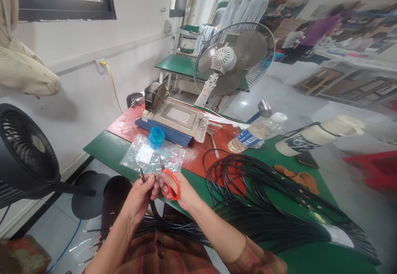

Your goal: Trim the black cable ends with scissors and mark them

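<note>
My left hand pinches the end of a black cable just in front of the table edge. Small snips with orange handles sit in my right hand, their tip pointing up toward the cable end. A large bundle of black cables lies across the green table to the right and runs over my lap. Beneath and beyond my hands lies a clear plastic bag.
A blue cap rests on the bag. Behind it are a solder pot on a blue base, a spoon, a plastic bottle, a white tumbler and a standing fan. A black fan stands at left.
</note>
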`<state>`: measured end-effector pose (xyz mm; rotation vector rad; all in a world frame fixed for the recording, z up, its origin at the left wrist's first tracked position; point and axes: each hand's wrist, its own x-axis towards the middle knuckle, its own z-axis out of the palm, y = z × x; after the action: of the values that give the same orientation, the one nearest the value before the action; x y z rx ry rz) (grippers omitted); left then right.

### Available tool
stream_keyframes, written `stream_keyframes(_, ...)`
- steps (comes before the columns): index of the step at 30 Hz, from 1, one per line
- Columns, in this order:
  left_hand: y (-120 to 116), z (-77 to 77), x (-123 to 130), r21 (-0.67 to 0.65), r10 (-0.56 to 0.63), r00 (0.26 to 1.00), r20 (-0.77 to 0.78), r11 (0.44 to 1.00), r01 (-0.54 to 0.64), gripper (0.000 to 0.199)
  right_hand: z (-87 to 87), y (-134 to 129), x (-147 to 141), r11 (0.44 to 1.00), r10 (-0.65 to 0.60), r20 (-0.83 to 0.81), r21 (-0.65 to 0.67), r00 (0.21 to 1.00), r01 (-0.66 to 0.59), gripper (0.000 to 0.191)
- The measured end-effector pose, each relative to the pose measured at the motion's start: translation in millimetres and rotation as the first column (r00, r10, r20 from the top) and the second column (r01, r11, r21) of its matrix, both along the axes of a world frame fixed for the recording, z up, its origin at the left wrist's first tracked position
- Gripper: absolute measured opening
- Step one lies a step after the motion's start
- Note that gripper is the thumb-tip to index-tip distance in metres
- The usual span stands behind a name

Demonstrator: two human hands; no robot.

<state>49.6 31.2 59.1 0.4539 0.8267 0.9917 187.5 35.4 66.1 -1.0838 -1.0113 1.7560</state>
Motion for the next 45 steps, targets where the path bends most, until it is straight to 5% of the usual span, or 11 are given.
stream_keyframes(3, 1, 1.0, -1, -0.139, 0.095, 0.995, 0.044, 0.986, -0.088, 0.016, -8.4, -3, 5, 0.899, -0.231, 0.331, 0.432, 0.915, 0.071, 0.028)
stream_keyframes(6, 2, 1.6, -3, -0.229, 0.096, 0.983, 0.153, 0.972, -0.059, 0.015, -16.3, -4, 12, 0.514, -0.488, 0.489, 0.831, 0.723, -0.215, 0.011)
stream_keyframes(8, 2, 1.9, -3, -0.281, 0.101, 0.966, 0.24, 0.959, -0.031, 0.012, -17.7, -3, 15, 0.268, -0.548, 0.508, 0.859, 0.664, -0.435, 0.015)
stream_keyframes(10, 2, 1.6, -3, -0.338, 0.134, 0.937, 0.323, 0.941, -0.019, 0.009, -15.5, -1, 15, 0.116, -0.567, 0.522, 0.816, 0.637, -0.566, 0.019)
stream_keyframes(15, 3, -1.8, -4, -0.38, 0.162, 0.917, 0.364, 0.925, -0.013, 0.006, -8.8, 6, 10, -0.108, -0.632, 0.454, 0.75, 0.627, -0.652, 0.013)
stream_keyframes(18, 3, -3.2, -4, -0.372, 0.157, 0.939, 0.307, 0.928, -0.034, 0.008, -9.6, 11, 11, -0.17, -0.655, 0.407, 0.742, 0.637, -0.649, 0.011)
stream_keyframes(21, 2, -4.1, -7, -0.35, 0.188, 0.967, 0.17, 0.929, -0.119, 0.015, -8.6, 19, 17, -0.095, -0.689, 0.352, 0.823, 0.634, -0.56, 0.01)
stream_keyframes(26, -4, -9.5, -16, -0.226, 0.157, 0.986, 0.058, 0.964, -0.14, 0.025, 5.8, 55, 22, 0.423, -0.725, 0.366, 0.905, 0.584, -0.042, 0.014)
stream_keyframes(29, -12, -12.5, -21, -0.136, 0.132, 0.989, 0.064, 0.983, -0.122, 0.031, 11.2, 85, 20, 0.63, -0.678, 0.433, 0.759, 0.594, 0.165, 0.024)
stream_keyframes(40, -34, -46.8, -42, -0.111, 0.225, 0.97, 0.088, 0.97, -0.214, 0.022, -3.1, 126, 9, 0.814, -0.56, 0.786, 0.581, 0.262, -0.002, 0.036)
stream_keyframes(45, -35, -72.7, -46, -0.14, 0.255, 0.966, 0.047, 0.959, -0.246, 0.028, -5.6, 128, 8, 0.829, -0.527, 0.8, 0.559, 0.286, -0.037, 0.031)
